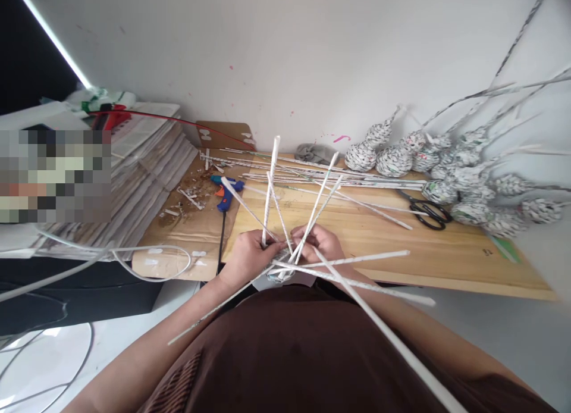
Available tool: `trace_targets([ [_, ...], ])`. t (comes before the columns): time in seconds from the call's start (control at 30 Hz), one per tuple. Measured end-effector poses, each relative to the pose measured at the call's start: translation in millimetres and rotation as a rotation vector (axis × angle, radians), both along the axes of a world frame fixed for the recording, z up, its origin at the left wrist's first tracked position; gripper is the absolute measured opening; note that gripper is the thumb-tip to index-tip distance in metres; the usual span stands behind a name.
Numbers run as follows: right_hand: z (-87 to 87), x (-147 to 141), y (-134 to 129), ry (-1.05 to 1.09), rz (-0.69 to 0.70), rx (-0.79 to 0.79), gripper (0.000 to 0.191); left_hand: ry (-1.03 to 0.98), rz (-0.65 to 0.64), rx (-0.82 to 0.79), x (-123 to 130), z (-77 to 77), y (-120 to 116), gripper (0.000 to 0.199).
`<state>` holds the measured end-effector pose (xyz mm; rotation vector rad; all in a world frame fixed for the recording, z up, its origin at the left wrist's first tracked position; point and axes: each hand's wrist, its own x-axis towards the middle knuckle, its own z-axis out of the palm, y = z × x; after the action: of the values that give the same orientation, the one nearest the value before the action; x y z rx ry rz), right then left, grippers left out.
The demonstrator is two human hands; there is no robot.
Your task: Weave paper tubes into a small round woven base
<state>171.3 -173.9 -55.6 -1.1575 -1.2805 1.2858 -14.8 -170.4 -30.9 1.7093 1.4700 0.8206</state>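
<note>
Close to my body, at the table's front edge, is a small woven paper piece [281, 274] with several rolled-paper sticks fanning out of it. My left hand [254, 253] pinches the piece and the base of its sticks from the left. On the other side, my right hand [322, 244] has its fingers bent round the sticks near where they cross. One long white stick [383, 327] runs from near my right hand down to the lower right. The fingertips of both hands are partly hidden behind the sticks.
Loose paper sticks [357, 180] lie across the wooden board [446, 255]. Black scissors [430, 215] and several woven paper shapes [395, 161] are at the right. A blue glue gun [231, 193], paper scraps and stacked newspapers [147, 187] stand left, with a white cable [156, 247] hanging there.
</note>
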Motion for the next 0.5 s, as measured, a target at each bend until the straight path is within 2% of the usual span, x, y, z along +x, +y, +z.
trace_targets([
  [0.07, 7.7, 7, 8, 0.162, -0.016, -0.184, 0.034, -0.034, 0.053, 0.035, -2, -2.6, 2, 0.018],
  [0.13, 19.2, 18, 18, 0.274, -0.04, -0.291, 0.042, -0.087, 0.126, 0.076, -5, -5.2, 5, 0.018],
  [0.23, 34.4, 35, 28, 0.359, -0.136, -0.233, 0.044, -0.126, 0.207, 0.127, -8, -5.3, 10, 0.015],
  [0.3, 37.8, 41, 30, 0.323, -0.16, -0.199, 0.04, -0.129, 0.225, 0.159, -8, -3.6, 13, 0.013],
  [0.37, 35.5, 37, 27, 0.249, -0.053, -0.256, 0.037, -0.113, 0.221, 0.196, -6, -3.1, 13, 0.012],
  [0.43, 31.2, 28, 21, 0.182, 0.124, -0.316, 0.039, -0.08, 0.192, 0.243, -4, -4.9, 13, 0.012],
  [0.5, 29.5, 16, 15, 0.114, 0.234, -0.25, 0.041, -0.042, 0.141, 0.284, -4, -7.7, 12, 0.012],
])
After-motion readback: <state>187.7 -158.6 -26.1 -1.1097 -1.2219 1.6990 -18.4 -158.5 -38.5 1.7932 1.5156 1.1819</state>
